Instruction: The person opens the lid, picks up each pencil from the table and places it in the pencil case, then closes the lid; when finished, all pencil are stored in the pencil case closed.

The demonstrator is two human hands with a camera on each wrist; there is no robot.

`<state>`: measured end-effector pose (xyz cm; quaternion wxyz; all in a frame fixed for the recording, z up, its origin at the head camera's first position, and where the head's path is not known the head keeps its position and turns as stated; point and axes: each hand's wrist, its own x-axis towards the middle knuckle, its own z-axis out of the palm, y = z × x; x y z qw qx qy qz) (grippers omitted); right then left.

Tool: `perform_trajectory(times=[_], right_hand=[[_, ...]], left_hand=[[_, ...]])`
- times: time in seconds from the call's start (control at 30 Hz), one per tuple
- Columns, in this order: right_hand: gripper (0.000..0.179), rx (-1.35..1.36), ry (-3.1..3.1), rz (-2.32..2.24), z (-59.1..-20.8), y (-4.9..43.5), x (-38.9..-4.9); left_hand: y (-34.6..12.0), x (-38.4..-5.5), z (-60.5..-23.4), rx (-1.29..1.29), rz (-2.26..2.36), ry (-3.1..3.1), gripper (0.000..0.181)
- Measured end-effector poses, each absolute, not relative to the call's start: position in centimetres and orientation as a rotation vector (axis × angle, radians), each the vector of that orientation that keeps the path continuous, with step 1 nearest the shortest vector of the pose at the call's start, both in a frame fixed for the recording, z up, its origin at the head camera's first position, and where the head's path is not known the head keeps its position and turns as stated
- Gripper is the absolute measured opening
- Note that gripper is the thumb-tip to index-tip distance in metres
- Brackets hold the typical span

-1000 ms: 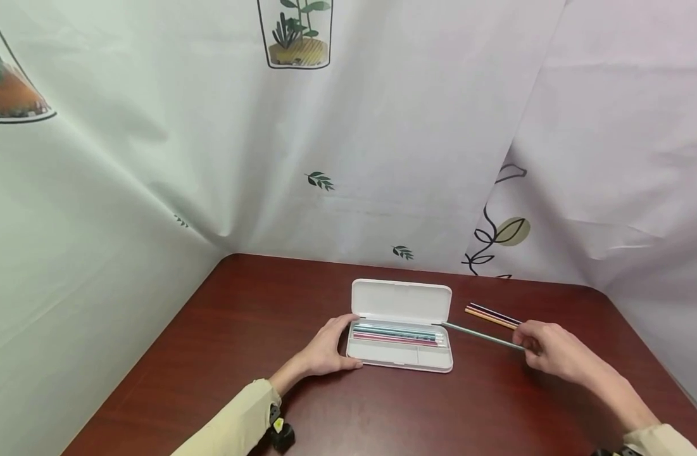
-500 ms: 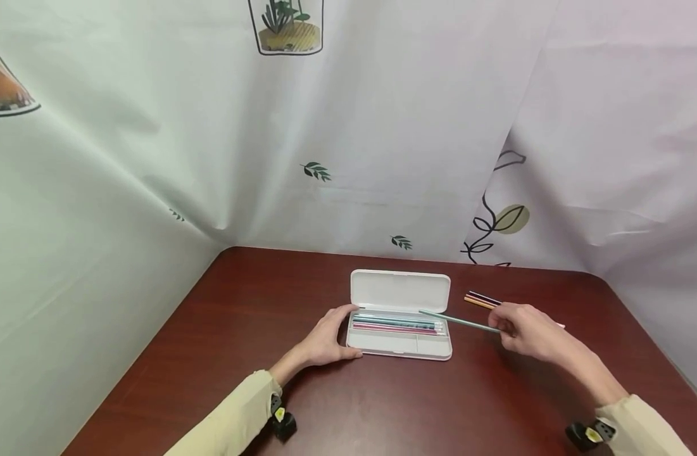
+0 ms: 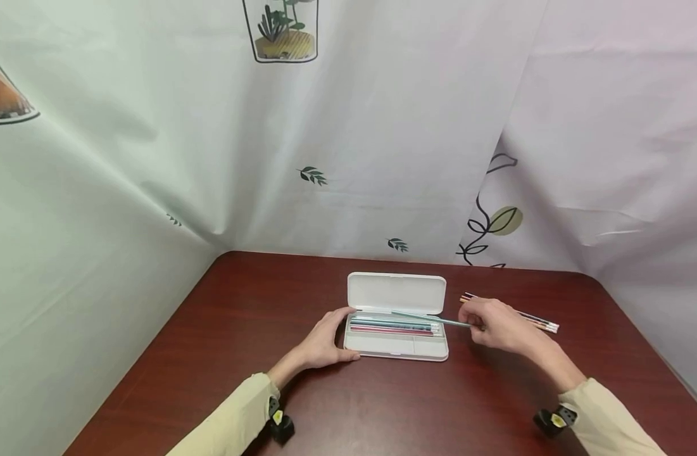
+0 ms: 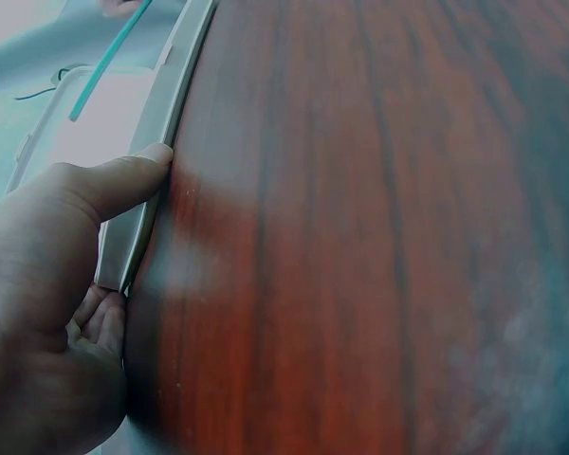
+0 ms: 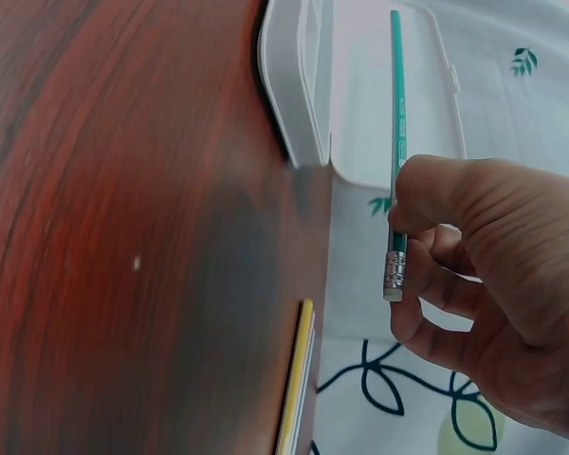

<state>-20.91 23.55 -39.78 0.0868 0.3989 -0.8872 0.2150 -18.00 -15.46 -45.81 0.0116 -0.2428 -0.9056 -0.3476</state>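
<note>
A white pencil case (image 3: 396, 356) lies with its lid raised; several blue and pink pencils (image 3: 390, 324) lie in its back compartment. My left hand (image 3: 321, 342) holds the case's left end, thumb along the front edge, fingers curled around the end, as the left wrist view shows. Between thumb and fingers, my right hand (image 3: 499, 324) pinches a green pencil (image 5: 398, 114) near its eraser end. In the head view this pencil points left, overlapping the back of the case and the bottom of the lid.
More pencils (image 3: 544, 324), one of them yellow, lie on the table behind my right hand, partly hidden by it. The brown table (image 3: 394, 411) ends at white printed cloth (image 3: 354, 190) at the back and sides. The front part of the case has a divider.
My right hand has moved left, bringing the green pencil from beside the case to over its back part. The loose pencils' eraser ends now show. My left hand stays on the case.
</note>
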Motion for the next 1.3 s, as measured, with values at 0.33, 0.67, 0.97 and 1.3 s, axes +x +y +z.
perform_trajectory(times=[0.33, 0.67, 0.97, 1.3], right_hand=[[0.027, 1.232, -2.661, 0.646, -40.5, 21.6, -21.1], [0.025, 1.248, -2.660, 0.603, -40.9, 19.7, -21.6], [0.024, 1.273, -2.682, 0.617, -41.2, 18.6, -21.9], [0.022, 1.293, -2.706, 0.654, -41.4, 17.5, -22.3]], left_hand=[[-15.5, -17.7, -45.9, -0.758, -1.100, -2.844, 0.087], [-15.5, -17.8, -45.9, -0.747, -1.113, -2.850, 0.088], [-15.4, -17.9, -45.8, -0.752, -1.103, -2.841, 0.088], [-15.5, -18.0, -45.7, -0.758, -1.082, -2.844, 0.089]])
